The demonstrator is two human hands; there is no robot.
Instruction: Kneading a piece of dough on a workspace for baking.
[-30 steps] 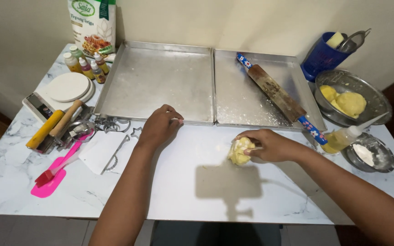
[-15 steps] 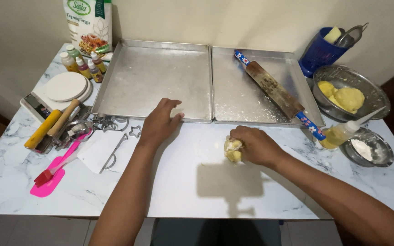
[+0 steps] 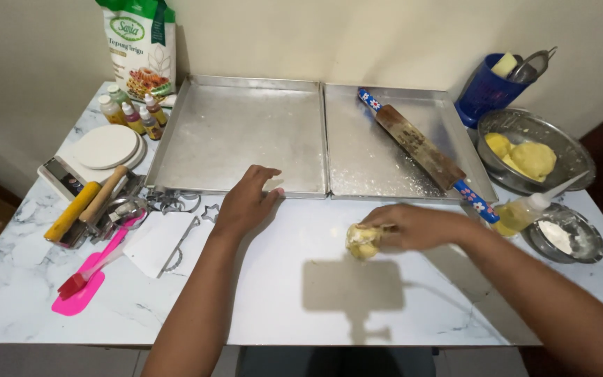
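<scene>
The right hand (image 3: pixel 417 227) has its grip closed on a yellow dough lump (image 3: pixel 363 241), partly hidden by fingers, on the table (image 3: pixel 301 307). At ten o'clock, the left hand (image 3: pixel 246 202) rests released by the tray (image 3: pixel 239 132) edge; bare marble lies at six o'clock.

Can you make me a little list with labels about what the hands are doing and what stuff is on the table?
left hand: rests open at the front edge of the left baking tray, holding nothing
right hand: grip closed on a yellow dough lump just above the marble table
right baking tray: a rolling pin lies slanted in it
metal bowl: more yellow dough inside
small dish: white powder
far left: pink brush, metal cutters, small bottles
</scene>
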